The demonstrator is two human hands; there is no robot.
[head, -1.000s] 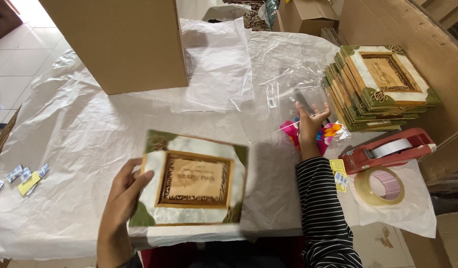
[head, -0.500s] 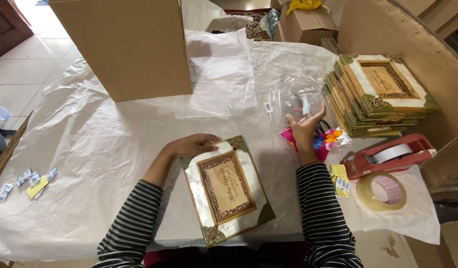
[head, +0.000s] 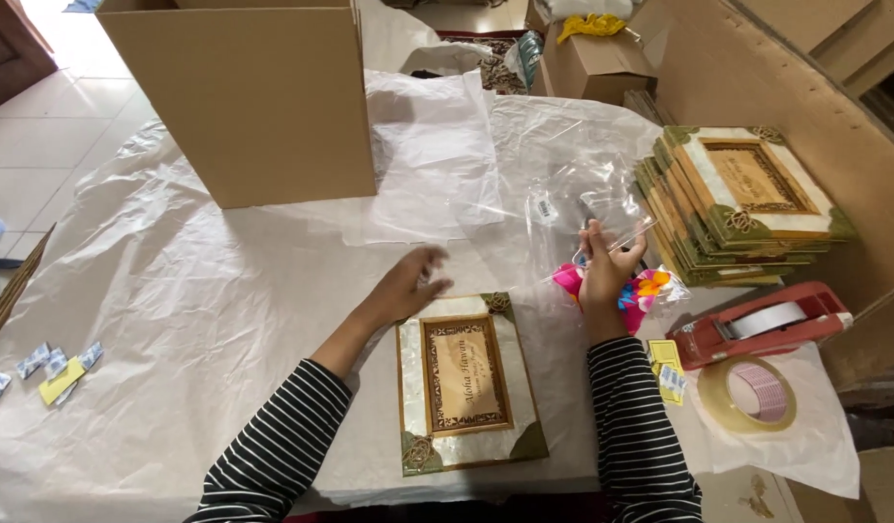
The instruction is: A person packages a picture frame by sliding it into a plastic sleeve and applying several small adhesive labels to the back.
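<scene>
Head view: framed plaque (head: 466, 383) lies between both hands, untouched.

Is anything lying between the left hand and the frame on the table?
Nothing visible. The left hand hovers open just above the frame's top edge, with only bare table cover between them. The right hand holds a clear bag off to the side.

A table (head: 176, 320) draped in crinkled white plastic sheeting fills the middle of the room. Left of the table lies a pale tiled floor (head: 40, 136), brightly lit by daylight. Beyond the table's far edge stand brown cardboard boxes (head: 592, 63). Right of the table leans a large cardboard sheet (head: 757, 68).
</scene>
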